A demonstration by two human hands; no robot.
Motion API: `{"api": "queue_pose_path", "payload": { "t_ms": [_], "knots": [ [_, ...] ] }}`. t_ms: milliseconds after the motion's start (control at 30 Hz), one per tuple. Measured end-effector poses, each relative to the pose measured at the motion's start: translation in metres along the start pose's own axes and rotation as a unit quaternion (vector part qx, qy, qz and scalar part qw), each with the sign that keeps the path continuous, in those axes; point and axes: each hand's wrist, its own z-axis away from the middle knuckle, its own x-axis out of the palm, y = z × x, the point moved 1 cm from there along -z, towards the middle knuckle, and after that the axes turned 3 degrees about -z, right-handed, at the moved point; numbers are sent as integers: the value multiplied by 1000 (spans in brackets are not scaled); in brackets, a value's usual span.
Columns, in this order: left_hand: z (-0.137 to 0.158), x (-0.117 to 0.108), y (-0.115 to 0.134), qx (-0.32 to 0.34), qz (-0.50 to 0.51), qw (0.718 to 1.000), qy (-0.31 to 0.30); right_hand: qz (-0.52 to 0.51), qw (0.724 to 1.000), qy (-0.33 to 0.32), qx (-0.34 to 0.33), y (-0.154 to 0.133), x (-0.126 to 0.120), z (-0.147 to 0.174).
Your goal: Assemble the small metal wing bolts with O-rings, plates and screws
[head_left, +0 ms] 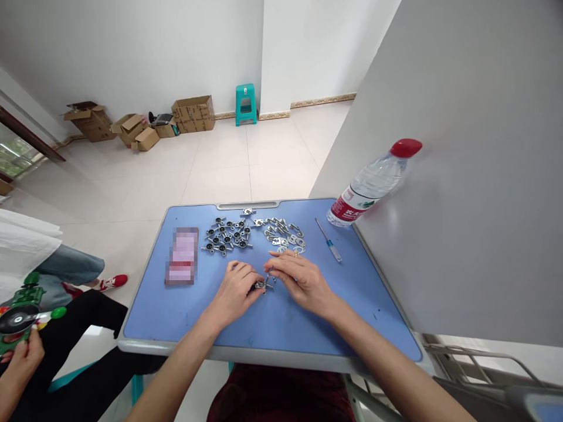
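My left hand point(240, 290) is closed on a small metal fitting point(263, 285) just above the blue tabletop, its fingers hiding much of the piece. My right hand point(303, 278) pinches a small silvery hooked part point(270, 276) against that fitting; a ring sits on one finger. Beyond my hands lies a group of metal fittings with round black centres point(226, 234). To its right are a pile of curved metal hooks point(277, 226) and several flat metal plates with holes point(292, 241). Two silvery fittings point(258, 223) lie apart between the groups and the far edge.
A blurred-out phone-like object point(182, 258) lies at the left of the blue table point(206, 325). At the right are a screwdriver point(329, 243) and a red-capped water bottle point(365, 187) beside a grey panel. Another person's hand point(26, 351) holds a green object at far left.
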Motion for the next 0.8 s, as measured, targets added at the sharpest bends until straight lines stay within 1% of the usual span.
{"api": "queue_pose_path", "payload": {
  "t_ms": [133, 333, 567, 667, 800],
  "knots": [
    [0, -1, 1, -2, -4, 1000, -2, 19, 1000, 13, 1, -2, 0, -1],
    [1, -1, 2, -3, -17, 1000, -1, 35, 999, 10, 9, -6, 3, -1],
    [1, 0, 0, -3, -22, 1000, -1, 66, 996, 35, 54, -2, 9, 5],
    [1, 0, 0, -5, -18, 1000, -2, 70, 997, 21, 38, 1, 8, 7],
    [1, -1, 1, -10, -9, 1000, -2, 60, 998, -27, 22, 0, 3, 6]
  ]
}}
